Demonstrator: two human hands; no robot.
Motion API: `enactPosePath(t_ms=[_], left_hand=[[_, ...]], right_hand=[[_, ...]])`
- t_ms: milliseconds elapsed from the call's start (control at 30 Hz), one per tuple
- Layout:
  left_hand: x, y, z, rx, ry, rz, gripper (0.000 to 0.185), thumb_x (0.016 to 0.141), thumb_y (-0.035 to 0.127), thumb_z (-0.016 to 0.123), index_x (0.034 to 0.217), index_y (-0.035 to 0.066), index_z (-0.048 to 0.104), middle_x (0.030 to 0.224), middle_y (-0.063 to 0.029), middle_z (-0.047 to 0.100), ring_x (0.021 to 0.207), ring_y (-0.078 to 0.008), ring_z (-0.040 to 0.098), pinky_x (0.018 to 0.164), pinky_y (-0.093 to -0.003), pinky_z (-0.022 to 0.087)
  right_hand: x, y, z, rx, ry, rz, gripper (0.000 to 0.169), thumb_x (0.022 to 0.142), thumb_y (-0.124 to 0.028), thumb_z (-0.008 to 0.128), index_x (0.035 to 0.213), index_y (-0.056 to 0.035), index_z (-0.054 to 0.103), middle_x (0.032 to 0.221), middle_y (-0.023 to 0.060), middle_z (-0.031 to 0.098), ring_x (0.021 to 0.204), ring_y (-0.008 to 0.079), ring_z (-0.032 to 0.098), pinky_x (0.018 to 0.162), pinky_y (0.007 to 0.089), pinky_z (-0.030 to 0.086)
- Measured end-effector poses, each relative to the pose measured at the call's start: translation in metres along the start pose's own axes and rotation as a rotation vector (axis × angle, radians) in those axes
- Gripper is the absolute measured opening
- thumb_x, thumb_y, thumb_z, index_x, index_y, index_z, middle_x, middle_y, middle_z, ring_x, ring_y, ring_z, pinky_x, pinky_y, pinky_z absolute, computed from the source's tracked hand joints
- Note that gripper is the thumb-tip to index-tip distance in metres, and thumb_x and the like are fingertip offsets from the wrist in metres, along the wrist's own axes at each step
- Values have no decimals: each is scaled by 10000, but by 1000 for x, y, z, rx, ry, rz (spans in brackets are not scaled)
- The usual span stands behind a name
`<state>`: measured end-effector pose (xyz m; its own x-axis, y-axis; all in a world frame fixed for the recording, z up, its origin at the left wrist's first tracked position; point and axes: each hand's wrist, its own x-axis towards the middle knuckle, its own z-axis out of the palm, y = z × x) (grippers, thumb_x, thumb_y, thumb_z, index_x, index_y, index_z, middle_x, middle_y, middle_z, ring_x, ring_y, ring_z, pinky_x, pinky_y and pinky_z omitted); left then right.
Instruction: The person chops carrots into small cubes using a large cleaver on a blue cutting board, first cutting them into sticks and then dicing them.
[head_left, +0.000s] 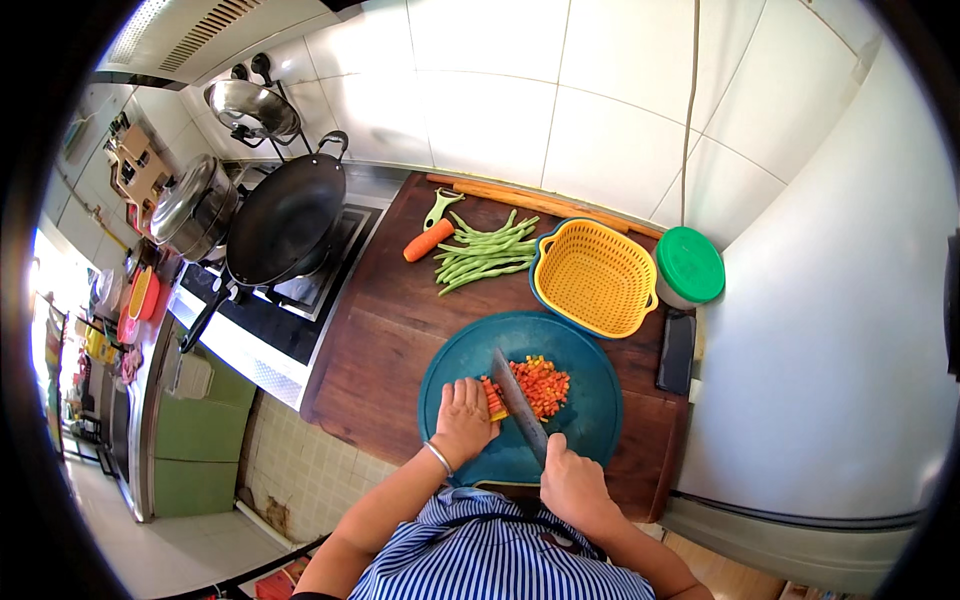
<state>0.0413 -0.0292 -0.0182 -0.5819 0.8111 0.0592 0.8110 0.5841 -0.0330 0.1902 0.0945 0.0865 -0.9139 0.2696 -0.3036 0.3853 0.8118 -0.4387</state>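
On a round teal cutting board (592, 439), my left hand (463, 421) presses down on a bundle of carrot strips (493, 399). My right hand (576, 480) grips a kitchen cleaver (520, 405) by its handle, which the fingers hide. The blade stands on edge at the cut end of the strips, slanting from upper left to lower right. Right of the blade lies a heap of diced carrot (541, 384), orange with some yellow bits. Past the board are a piece of carrot (428, 240), several green beans (487, 251) and a green-handled peeler (441, 208).
A yellow colander (596, 277) nested in a blue basin overlaps the board's far edge. Beside it stand a green-lidded container (690, 266) and a phone (676, 352). The refrigerator (825, 322) rises on the right. Leftward, a black wok (289, 217) and a steel pot (196, 210) sit on the stove.
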Motion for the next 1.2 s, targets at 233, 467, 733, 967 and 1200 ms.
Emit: enactPosePath(t_ms=[233, 467, 733, 967, 1200], left_hand=[[-1, 1, -1, -27, -109, -24, 703, 755, 431, 577, 1203, -101, 475, 1140, -182, 494, 1076, -303, 426, 958, -428, 310], [1, 1, -3, -6, -104, -18, 685, 746, 425, 582, 1177, -100, 489, 1092, -172, 507, 1045, -296, 437, 941, -420, 318], [1, 1, -1, -23, -89, -12, 685, 736, 433, 595, 1162, -94, 494, 1087, -170, 503, 1042, -292, 437, 934, -408, 323], [-1, -1, 2, -18, -60, -18, 673, 728, 433, 605, 1146, -85, 506, 1090, -164, 500, 1041, -286, 437, 926, -403, 330], [2, 0, -1, -21, -76, -17, 652, 707, 416, 617, 1117, -81, 519, 1053, -164, 503, 1013, -291, 448, 907, -403, 345]], right_hand=[[-2, 4, -2, 20, 34, -16, 211, 791, -54, 532, 899, 16, 364, 642, 218, 592, 578, 397, 602, 536, 498, 486], [-2, 1, 1, 75, -19, 11, 221, 798, -57, 531, 905, 21, 354, 643, 227, 589, 589, 410, 600, 547, 498, 488], [-7, 6, 1, 29, -10, 38, 232, 793, -59, 538, 938, 13, 373, 670, 211, 609, 605, 387, 631, 551, 473, 517], [-25, 21, -11, 24, -124, 27, 202, 801, -74, 503, 934, 0, 371, 688, 227, 613, 614, 397, 626, 555, 493, 501], [-23, 24, -5, 39, -125, 21, 176, 799, -68, 484, 927, -9, 379, 700, 225, 616, 624, 395, 630, 564, 495, 500]])
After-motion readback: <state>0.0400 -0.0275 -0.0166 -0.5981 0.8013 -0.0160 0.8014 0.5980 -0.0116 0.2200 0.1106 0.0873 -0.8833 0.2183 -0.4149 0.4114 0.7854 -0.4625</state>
